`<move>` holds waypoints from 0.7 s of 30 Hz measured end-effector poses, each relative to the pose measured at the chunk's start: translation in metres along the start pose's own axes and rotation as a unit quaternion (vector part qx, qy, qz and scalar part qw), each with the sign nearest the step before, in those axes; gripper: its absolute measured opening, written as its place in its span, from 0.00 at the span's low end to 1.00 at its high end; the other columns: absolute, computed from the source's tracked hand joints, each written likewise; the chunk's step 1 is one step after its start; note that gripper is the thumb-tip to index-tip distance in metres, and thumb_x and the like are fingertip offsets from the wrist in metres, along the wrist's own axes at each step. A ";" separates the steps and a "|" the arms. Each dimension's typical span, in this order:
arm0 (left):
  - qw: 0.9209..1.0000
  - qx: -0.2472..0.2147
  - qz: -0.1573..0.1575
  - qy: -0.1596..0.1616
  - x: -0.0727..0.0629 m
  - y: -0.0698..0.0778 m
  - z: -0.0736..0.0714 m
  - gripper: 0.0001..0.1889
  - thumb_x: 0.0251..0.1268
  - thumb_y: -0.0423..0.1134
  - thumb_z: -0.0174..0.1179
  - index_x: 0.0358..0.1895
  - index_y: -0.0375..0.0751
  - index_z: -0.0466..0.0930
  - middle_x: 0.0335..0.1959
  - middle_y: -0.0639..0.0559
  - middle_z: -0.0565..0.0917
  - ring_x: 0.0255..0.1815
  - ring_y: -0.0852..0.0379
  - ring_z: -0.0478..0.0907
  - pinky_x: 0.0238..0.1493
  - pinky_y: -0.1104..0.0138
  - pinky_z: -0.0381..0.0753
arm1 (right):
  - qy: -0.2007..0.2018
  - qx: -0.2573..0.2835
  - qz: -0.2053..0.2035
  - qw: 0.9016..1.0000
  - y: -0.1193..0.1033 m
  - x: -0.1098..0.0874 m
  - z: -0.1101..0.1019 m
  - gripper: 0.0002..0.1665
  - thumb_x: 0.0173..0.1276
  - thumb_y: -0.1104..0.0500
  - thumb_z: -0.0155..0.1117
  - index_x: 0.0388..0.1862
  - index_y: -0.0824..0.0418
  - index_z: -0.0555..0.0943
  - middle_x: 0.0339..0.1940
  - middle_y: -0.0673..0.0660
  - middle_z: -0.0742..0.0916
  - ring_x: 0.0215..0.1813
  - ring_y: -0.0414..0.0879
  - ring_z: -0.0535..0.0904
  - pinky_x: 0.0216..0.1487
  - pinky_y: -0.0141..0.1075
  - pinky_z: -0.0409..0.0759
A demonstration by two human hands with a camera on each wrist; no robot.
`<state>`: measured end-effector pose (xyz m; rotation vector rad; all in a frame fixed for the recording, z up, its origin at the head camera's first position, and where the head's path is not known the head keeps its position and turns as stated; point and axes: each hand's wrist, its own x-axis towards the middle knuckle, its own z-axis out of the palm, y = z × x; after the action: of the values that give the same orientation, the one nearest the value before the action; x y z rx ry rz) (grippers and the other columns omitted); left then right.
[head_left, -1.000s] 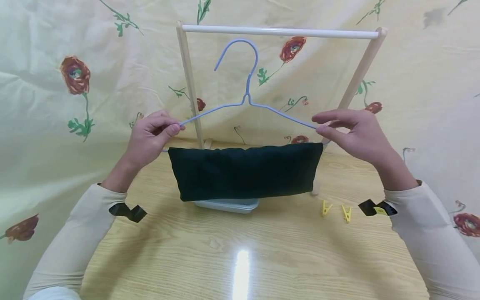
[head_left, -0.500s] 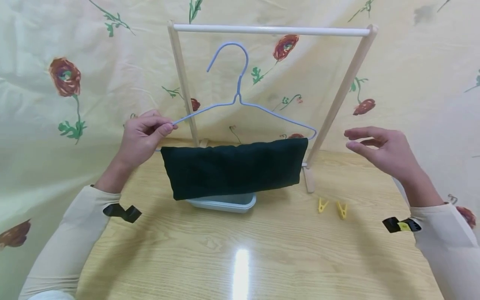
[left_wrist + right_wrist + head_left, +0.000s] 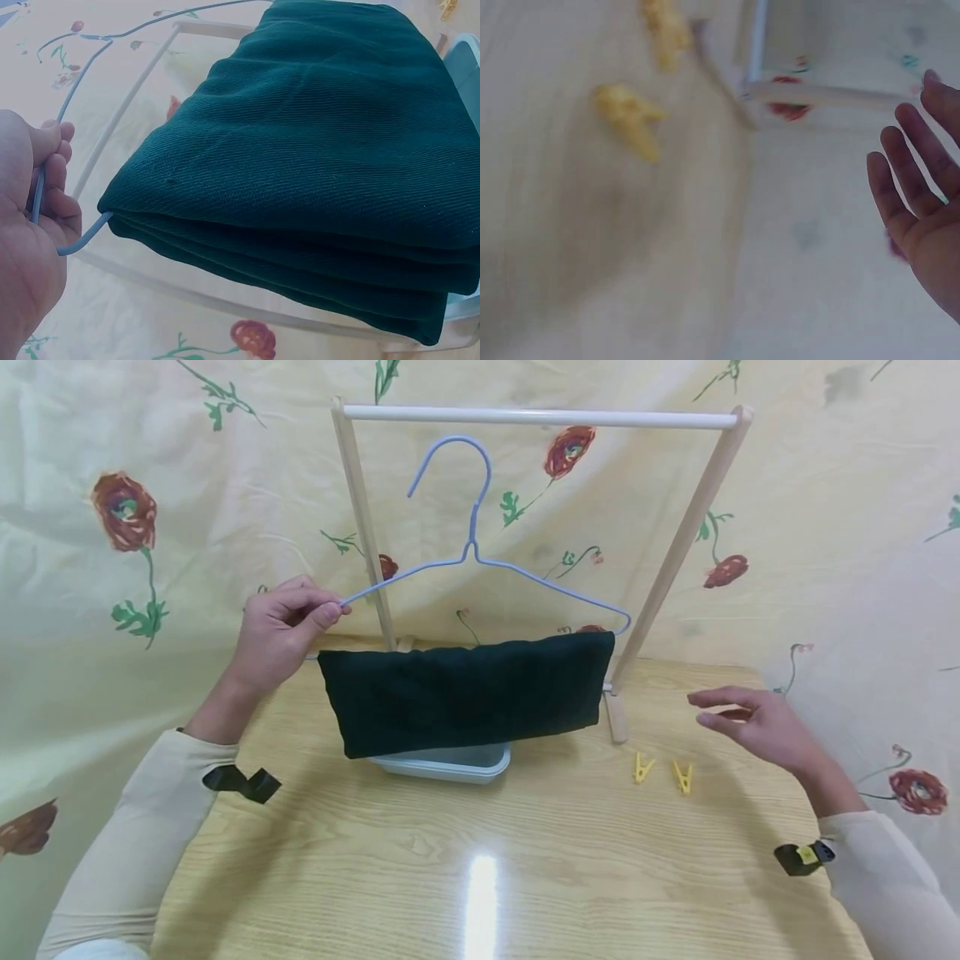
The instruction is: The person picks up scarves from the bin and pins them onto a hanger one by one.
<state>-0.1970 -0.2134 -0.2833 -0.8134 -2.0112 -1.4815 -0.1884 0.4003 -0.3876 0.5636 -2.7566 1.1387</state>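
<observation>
My left hand pinches the left shoulder of a blue wire hanger and holds it up. Over the hanger's lower bar hangs a dark green folded cloth; its stacked layers show in the left wrist view, where the hand curls round the wire. Held off to the right, my right hand is empty with its fingers apart and relaxed. Two yellow clothespins lie on the table to the left of and below it. In the right wrist view a clothespin appears blurred.
Behind the hanger stands a wooden rack with a white top rail. A light blue plastic tub sits under the cloth, partly hidden by it. The wooden table meets a flowered curtain at the back and sides.
My right hand has let go of the hanger's right shoulder and moved right, then down toward the table. The left hand keeps its pinch, and the hanger has barely moved.
</observation>
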 end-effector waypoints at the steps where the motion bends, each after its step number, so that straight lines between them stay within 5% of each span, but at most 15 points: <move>1: 1.000 0.000 0.000 -0.001 0.000 0.000 0.000 0.05 0.65 0.15 0.59 0.38 0.17 0.84 0.26 0.57 0.80 0.26 0.58 0.66 0.26 0.74 0.67 | -0.014 0.004 -0.001 1.000 0.006 -0.003 0.001 0.18 0.70 0.67 0.68 0.57 0.69 0.84 0.52 0.36 0.86 0.48 0.25 0.83 0.45 0.20 0.80; 5: 1.000 0.001 -0.001 -0.002 0.001 0.001 0.000 0.05 0.65 0.15 0.59 0.38 0.17 0.84 0.27 0.57 0.80 0.26 0.58 0.66 0.26 0.74 0.66 | -0.060 0.012 -0.004 0.998 0.025 -0.013 0.007 0.19 0.71 0.67 0.67 0.60 0.69 0.82 0.55 0.34 0.84 0.49 0.27 0.83 0.45 0.22 0.81; 13: 1.000 0.008 0.009 -0.006 -0.001 0.004 -0.001 0.05 0.64 0.14 0.59 0.37 0.17 0.84 0.28 0.58 0.82 0.26 0.59 0.67 0.26 0.75 0.67 | -0.109 -0.033 -0.039 0.993 0.055 -0.022 0.019 0.22 0.63 0.71 0.72 0.57 0.64 0.84 0.56 0.58 0.87 0.58 0.18 0.72 0.44 0.30 0.84; 21: 1.000 -0.008 0.011 -0.008 -0.003 0.004 -0.001 0.05 0.63 0.12 0.58 0.37 0.16 0.83 0.29 0.58 0.83 0.26 0.59 0.68 0.27 0.76 0.69 | -0.161 -0.051 -0.025 0.985 0.071 -0.024 0.028 0.24 0.60 0.68 0.76 0.56 0.64 0.85 0.56 0.64 0.86 0.57 0.20 0.71 0.47 0.52 0.85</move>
<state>-0.1921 -0.2141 -0.2819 -0.8542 -1.9971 -1.4860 -0.1912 0.4336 -0.4600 0.8664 -3.0260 0.9622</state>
